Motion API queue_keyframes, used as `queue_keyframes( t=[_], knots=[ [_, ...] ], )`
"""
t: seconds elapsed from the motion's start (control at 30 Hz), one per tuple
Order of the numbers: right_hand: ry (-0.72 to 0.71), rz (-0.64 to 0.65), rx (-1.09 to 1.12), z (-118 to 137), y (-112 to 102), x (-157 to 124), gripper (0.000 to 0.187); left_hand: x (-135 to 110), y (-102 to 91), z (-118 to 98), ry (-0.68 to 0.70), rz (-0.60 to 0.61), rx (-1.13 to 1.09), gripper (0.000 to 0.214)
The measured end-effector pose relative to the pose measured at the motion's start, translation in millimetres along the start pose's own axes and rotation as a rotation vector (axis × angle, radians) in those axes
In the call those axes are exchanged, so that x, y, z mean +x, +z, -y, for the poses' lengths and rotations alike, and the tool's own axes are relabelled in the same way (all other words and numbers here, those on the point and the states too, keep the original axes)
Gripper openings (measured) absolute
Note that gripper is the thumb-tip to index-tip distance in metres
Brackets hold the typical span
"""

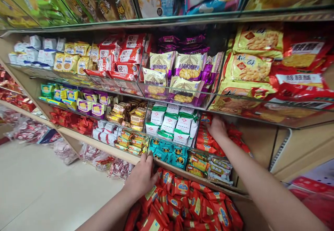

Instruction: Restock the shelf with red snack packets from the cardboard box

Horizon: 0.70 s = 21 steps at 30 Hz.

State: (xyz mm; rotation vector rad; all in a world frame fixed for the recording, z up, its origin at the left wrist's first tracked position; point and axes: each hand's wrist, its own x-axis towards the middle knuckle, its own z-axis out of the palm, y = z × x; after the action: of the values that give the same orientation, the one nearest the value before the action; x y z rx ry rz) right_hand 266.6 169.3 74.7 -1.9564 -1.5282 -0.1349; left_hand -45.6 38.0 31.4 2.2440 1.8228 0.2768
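My left hand [141, 175] is closed, its fingers bent over the wooden front edge [127, 156] of the low shelf. My right hand [218, 128] reaches into a shelf compartment of red snack packets [205, 138]. Its fingers are partly hidden and look closed at a small red packet [206, 118] on the stack's upper left. White and green packets [169, 124] stand just left of this hand. Below both hands lies a large heap of red wrapped snacks [182, 203].
Glass-fronted shelves [180, 100] hold cookie packets above my hands. Teal packets [167, 152] and silver packets [219, 168] fill the lower row. Bagged goods [120, 168] lie under the shelf at the left, beside the tiled floor [49, 189]. A cardboard panel [308, 144] stands at the right.
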Motion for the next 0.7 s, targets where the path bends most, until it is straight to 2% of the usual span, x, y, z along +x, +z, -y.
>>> queue_keyframes(
  t=[0.27, 0.4, 0.47, 0.53, 0.57, 0.6, 0.63, 0.67, 0.7],
  knots=[
    [-0.002, -0.021, 0.000, 5.0, -5.1, -6.3, 0.054, -0.4, -0.1, 2.6, 0.007, -0.001, 0.014, 0.038],
    [-0.005, -0.078, 0.017, 15.7, -26.8, -12.5, 0.049, -1.9, -4.8, 4.6, -0.019, 0.004, 0.050, 0.032],
    [-0.114, -0.161, 0.112, 26.0, -45.0, -35.0, 0.037, -2.2, -7.5, 5.8, -0.017, 0.009, 0.058, 0.030],
    [-0.329, -0.173, 0.323, 37.9, -61.8, -77.5, 0.024, -1.7, -8.8, 6.5, -0.006, 0.013, 0.058, 0.030],
    [-0.431, -0.063, 0.433, 43.9, -67.4, -105.2, 0.019, -1.1, -8.5, 6.6, -0.005, 0.015, 0.057, 0.030],
    [-0.493, 0.130, 0.498, 49.5, -70.3, -135.1, 0.016, -0.3, -7.6, 6.5, -0.009, 0.014, 0.057, 0.032],
    [-0.512, 0.376, 0.518, 54.6, -69.9, -165.5, 0.018, 0.6, -6.2, 6.3, -0.015, 0.012, 0.057, 0.034],
    [-0.466, 0.592, 0.519, 59.0, -66.5, -194.4, 0.018, 1.6, -4.4, 6.0, -0.017, 0.007, 0.058, 0.037],
    [-0.411, 0.752, 0.527, 62.5, -60.6, -220.2, 0.029, 2.5, -2.5, 5.6, -0.014, -0.003, 0.058, 0.041]
  ],
)
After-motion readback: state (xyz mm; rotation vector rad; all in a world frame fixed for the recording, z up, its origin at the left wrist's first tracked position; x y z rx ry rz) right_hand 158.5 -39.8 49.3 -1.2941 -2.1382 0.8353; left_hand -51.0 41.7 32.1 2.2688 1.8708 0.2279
